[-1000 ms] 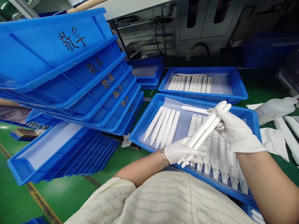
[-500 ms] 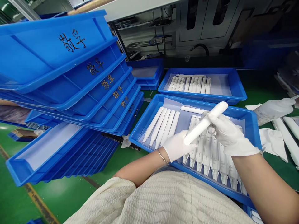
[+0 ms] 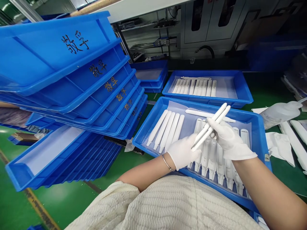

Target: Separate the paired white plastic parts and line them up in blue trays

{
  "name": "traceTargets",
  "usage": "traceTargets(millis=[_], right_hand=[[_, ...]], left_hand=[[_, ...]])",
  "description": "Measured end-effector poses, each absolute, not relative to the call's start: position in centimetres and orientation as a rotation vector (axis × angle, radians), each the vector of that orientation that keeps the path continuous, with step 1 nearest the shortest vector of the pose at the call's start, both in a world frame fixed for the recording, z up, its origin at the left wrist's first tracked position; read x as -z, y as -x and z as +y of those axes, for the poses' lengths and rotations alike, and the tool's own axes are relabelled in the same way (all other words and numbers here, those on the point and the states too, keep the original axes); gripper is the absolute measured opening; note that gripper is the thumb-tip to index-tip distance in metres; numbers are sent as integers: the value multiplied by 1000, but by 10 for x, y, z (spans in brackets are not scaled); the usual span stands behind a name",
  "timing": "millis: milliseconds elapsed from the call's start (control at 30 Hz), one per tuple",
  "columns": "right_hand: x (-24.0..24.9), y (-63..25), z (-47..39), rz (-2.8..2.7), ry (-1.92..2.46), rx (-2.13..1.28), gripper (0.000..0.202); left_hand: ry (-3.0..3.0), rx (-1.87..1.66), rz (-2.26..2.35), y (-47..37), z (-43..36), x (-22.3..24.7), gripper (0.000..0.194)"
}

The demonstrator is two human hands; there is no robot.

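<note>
Trays [image 3: 45, 48], bright blue with dark lettering on their sides, rise in a leaning stack at the left, above green floor [image 3: 59, 204] marked by a worn yellow line [image 3: 39, 206]. Over the near tray [image 3: 261, 127], two slim white pieces [image 3: 217, 118] slant side by side in gloved hands — the left hand [image 3: 183, 153] curls closed round their lower ends, and the right hand [image 3: 223, 135] pinches them farther up between thumb and fingers. Smooth white pieces [image 3: 157, 129] lie at the tray's left, a detailed row [image 3: 213, 161] under the hands, all on a pale liner [image 3: 188, 123]. Just behind sits the far tray [image 3: 243, 88], partly filled. On the dark green surface [image 3: 285, 172] at the right, a translucent bottle [image 3: 279, 112] leans near crumpled white cloth [image 3: 280, 148]. Grey cabinet doors [image 3: 209, 24] back the room — dimly lit there.
</note>
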State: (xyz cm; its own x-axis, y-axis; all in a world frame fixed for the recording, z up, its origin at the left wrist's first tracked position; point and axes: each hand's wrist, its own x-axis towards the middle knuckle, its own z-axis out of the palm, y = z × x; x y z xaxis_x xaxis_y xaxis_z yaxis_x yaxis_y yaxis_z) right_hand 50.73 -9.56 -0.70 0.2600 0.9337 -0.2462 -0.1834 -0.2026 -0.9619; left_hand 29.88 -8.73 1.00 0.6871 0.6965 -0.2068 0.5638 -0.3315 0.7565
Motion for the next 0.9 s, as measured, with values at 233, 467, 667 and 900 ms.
traceTargets(millis=[233, 467, 667, 900], right_hand=[[11, -523, -94, -666, 1362, -1270, 40], [7, -528, -90, -665, 1399, -1310, 41], [13, -521, -92, -686, 1352, -1303, 46], [14, -466, -127, -1206, 1402, -1653, 49]], left_hand=[[-1399, -187, 576, -291, -92, -2, 99], [-910, 50, 405, -297, -92, 18, 75], [-944, -58, 469, -305, -93, 25, 37], [-1239, -115, 616, -308, -81, 25, 38]])
